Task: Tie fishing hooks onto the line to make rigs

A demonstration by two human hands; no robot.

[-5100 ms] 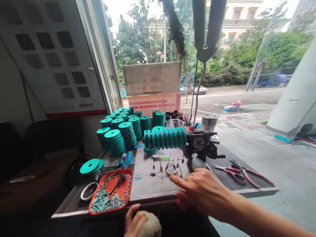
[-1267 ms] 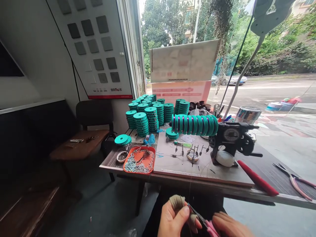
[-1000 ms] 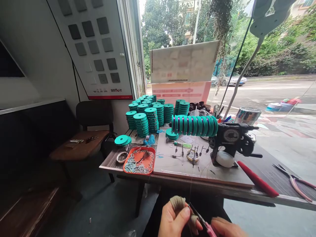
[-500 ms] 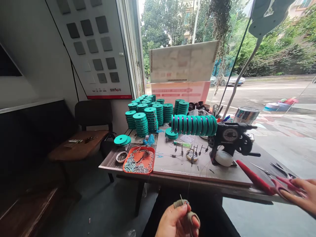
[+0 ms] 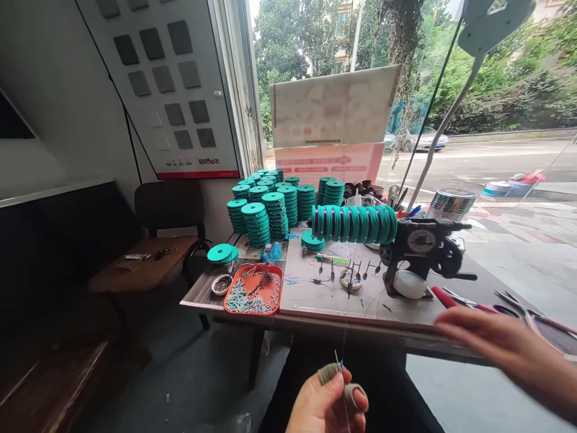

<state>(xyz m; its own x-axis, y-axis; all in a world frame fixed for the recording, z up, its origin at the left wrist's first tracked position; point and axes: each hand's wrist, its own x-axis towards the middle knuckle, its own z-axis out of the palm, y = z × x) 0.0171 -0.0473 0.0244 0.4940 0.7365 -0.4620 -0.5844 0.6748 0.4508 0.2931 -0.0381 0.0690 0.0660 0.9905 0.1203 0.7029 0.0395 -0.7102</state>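
My left hand [image 5: 327, 397], low in the middle, is closed with thumb and forefinger pinched. Fabric bands wrap two of its fingers. A thin metal needle [image 5: 336, 359] sticks up from the pinch, beside a fine line [image 5: 345, 337] with a tiny blue bit on it. The line runs up toward the table. My right hand [image 5: 500, 346] is over the table's front right edge, blurred, fingers stretched out and holding nothing visible. Pink-handled scissors [image 5: 489, 308] lie partly behind it, and a second pair of scissors [image 5: 527, 313] lies farther right.
A black winding machine [image 5: 421, 240] holds a row of teal spools [image 5: 354, 224]. Stacks of teal spools [image 5: 255, 225] stand at the back left. An orange tray [image 5: 280, 291] holds small metal parts, beside a small bowl [image 5: 221, 285]. Small weighted rigs surround a round dish [image 5: 350, 279].
My right hand has let go of the pink scissors, which now lie on the table, and moved left. My left hand stays nearly in place, still pinching.
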